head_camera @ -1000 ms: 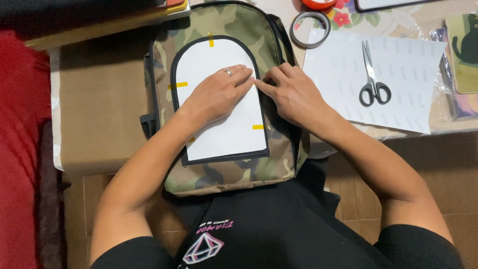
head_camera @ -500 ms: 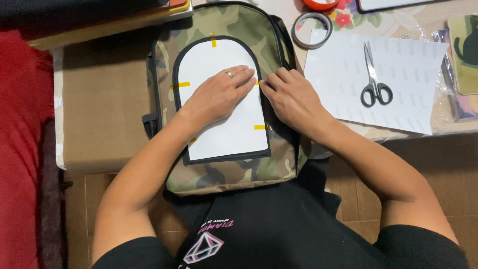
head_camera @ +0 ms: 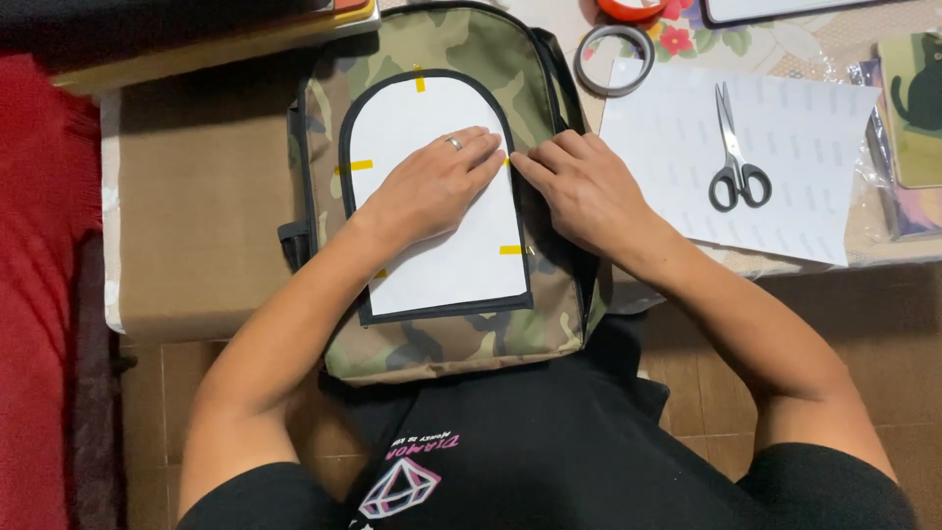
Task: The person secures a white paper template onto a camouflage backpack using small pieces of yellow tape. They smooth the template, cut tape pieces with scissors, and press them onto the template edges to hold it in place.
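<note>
A camouflage backpack lies flat in front of me. An arch-shaped white paper covers its front pocket, held by small yellow tape strips at the edges. My left hand rests flat on the paper, a ring on one finger, fingers pointing right. My right hand presses its fingertips at the paper's right edge, touching the left hand's fingertips.
Black-handled scissors lie on a white sheet to the right. A tape roll sits above the backpack's right shoulder. A brown cardboard box lies to the left, red cloth beyond it.
Both hands stay pressed at the paper's right edge; the right hand's fingers have shifted slightly. The view has barely drifted.
</note>
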